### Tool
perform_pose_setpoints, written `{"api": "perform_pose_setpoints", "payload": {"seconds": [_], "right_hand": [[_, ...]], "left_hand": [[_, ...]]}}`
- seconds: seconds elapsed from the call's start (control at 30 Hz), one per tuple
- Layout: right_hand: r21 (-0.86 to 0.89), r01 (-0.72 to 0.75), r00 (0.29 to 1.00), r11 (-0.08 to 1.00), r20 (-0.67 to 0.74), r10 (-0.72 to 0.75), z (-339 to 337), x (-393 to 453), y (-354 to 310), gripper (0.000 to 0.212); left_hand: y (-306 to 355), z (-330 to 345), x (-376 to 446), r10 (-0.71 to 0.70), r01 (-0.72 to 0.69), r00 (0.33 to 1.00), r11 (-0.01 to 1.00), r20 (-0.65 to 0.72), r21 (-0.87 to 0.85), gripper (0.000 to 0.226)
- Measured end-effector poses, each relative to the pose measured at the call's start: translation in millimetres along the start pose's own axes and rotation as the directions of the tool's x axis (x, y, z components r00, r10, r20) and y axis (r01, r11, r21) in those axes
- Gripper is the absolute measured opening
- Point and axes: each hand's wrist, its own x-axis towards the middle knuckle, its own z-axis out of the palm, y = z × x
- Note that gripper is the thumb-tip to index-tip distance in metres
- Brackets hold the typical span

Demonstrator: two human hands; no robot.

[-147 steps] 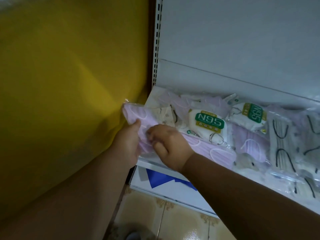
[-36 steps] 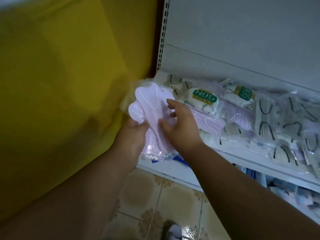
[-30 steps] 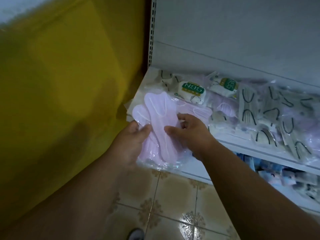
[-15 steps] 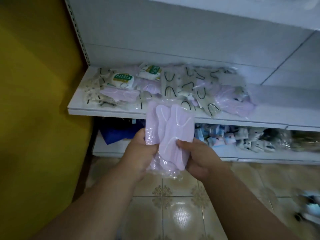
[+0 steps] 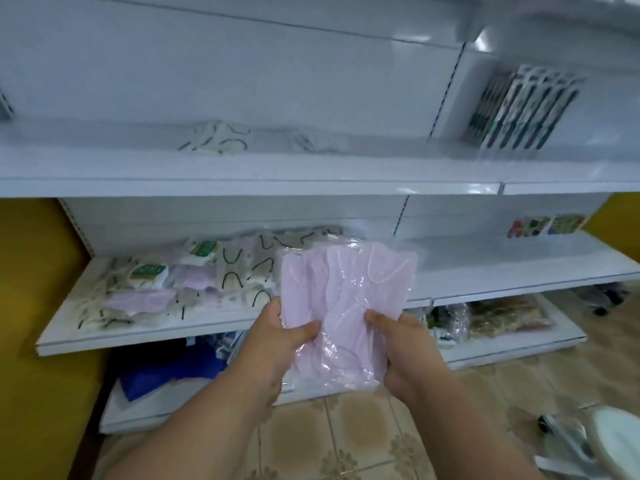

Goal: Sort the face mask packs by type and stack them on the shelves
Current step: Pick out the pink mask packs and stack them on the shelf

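- Gripping a clear crinkly plastic pack of pale lilac face masks (image 5: pixel 346 306) with both hands, out in front of the white metal shelving, off every shelf.
- Left hand (image 5: pixel 277 336) clamped on the pack's lower left edge, thumb across the front, fingers tucked behind.
- Right hand (image 5: pixel 401 344) pinching the lower right edge, thumb on the front film, remaining fingers hidden behind the pack.
- Upper half of the pack standing free above the grip, top corners fanning out unsupported.
- Looks light and floppy: thin film, soft masks inside, no stiffness worth mentioning.
- Glossy wrapper, so likely slippery; pinching film alone risks the contents sliding about inside.
- Best hold, by judgement: squeezing through the film onto the mask stack itself, at the two side edges, as now.
- Not fragile, though hard crushing would crease the masks and could snag the ear loops.
- Left of the grip and slightly above, on the middle white shelf (image 5: pixel 145 336): a mixed heap of mask packs (image 5: pixel 166 289), lilac ones, white ones with black loops, and packs with green labels.
- Right of the grip, the neighbouring middle-shelf bay (image 5: pixel 519 268) showing bare white board.
- Well above the grip, on the upper white shelf (image 5: pixel 242 171): a few blurred white packs with black loops (image 5: pixel 221 140).
- Below the grip: patterned beige floor tiles (image 5: pixel 346 438).
- Sorting clearly unfinished; heap not yet separated by type.
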Motion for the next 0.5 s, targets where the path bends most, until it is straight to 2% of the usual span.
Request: {"api": "perform_pose_setpoints", "payload": {"seconds": [0.1,0.17,0.27,0.5], "right_hand": [[-0.017,0.070,0.998,0.997,-0.007,-0.070,-0.6,19.2,-35.5,0.017],[-0.036,0.126,0.991,0.991,-0.032,-0.127,-1.7,35.6,-59.8,0.016],[-0.066,0.196,0.976,0.978,-0.082,-0.201,-3.8,59.2,-92.2,0.018],[-0.104,0.302,0.944,0.948,-0.102,-0.313,-23.2,127.9,-172.3,0.020]], "left_hand": [[28.4,22.9,23.3,0.095,-0.096,0.995,0.994,0.019,0.051,0.035],[45.4,38.8,46.1,0.134,-0.135,0.991,0.989,0.020,0.065,0.025],[69.0,63.1,79.6,0.145,-0.147,0.989,0.987,0.034,0.069,0.012],[124.2,133.4,150.4,0.236,-0.248,0.968,0.952,0.086,0.177,0.013]]}}
